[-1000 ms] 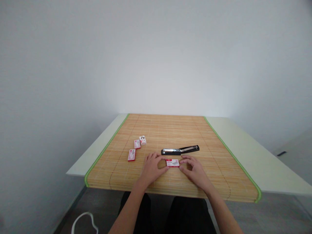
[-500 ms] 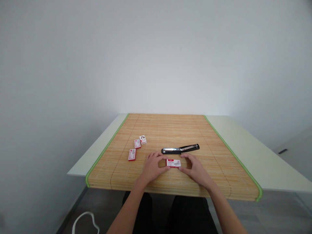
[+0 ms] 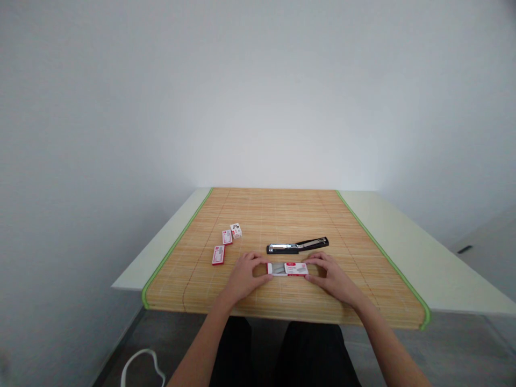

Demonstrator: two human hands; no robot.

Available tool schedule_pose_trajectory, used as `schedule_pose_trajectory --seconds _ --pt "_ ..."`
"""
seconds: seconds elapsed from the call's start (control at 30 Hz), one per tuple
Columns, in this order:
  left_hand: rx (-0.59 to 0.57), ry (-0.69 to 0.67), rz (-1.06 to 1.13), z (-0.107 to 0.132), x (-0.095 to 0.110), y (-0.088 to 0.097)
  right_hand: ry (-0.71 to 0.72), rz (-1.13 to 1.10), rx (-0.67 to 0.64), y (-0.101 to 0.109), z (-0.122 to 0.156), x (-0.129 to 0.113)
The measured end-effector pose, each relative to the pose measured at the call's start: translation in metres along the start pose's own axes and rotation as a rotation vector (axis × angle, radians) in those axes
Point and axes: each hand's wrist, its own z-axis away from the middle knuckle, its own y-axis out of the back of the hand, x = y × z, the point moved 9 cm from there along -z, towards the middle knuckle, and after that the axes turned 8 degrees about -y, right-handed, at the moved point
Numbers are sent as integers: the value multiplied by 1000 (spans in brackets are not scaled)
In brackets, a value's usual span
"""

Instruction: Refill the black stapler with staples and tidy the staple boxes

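Note:
A small red and white staple box (image 3: 296,269) lies partly slid open on the mat near the front. Its inner tray (image 3: 278,269) sticks out to the left, with grey staples showing inside. My left hand (image 3: 245,275) pinches the tray's left end between thumb and fingers. The right end of the box's sleeve is gripped by my right hand (image 3: 331,275). Just beyond the box rests a black stapler (image 3: 297,246), swung wide open, with its metal magazine on the left.
Left of my hands are two more red and white staple boxes (image 3: 218,255) and a white box with a dark picture (image 3: 236,230). A green-edged bamboo mat (image 3: 274,209) covers the middle of the white table (image 3: 403,242). A white cable (image 3: 139,355) hangs at lower left.
My hands have moved apart, the left one leftward and the right one rightward. The staple box was closed and now its tray is pulled partly out, showing staples.

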Motion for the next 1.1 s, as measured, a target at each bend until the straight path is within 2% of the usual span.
schedule_pose_trajectory --seconds 0.13,0.23,0.4,0.53,0.67,0.87,0.97,1.1 --pt "3 1 -12 0 0 -1 13 32 12 8 0 -12" --pt "6 6 -25 0 0 -1 24 61 9 6 -11 -36" --pt "5 -1 -22 0 1 0 169 244 -173 -30 -42 -87" --pt "10 0 -31 -1 1 -1 290 389 -304 -51 -60 -106" --pt "14 -7 -29 -1 2 0 364 418 -373 -61 -68 -114" --pt "-1 2 -23 -1 2 -1 341 339 -370 -66 -71 -118" --pt "7 5 -23 -1 1 -1 255 185 -362 -57 -68 -110" --pt "17 -12 -14 -1 3 -1 139 -41 -292 -36 -58 -87"
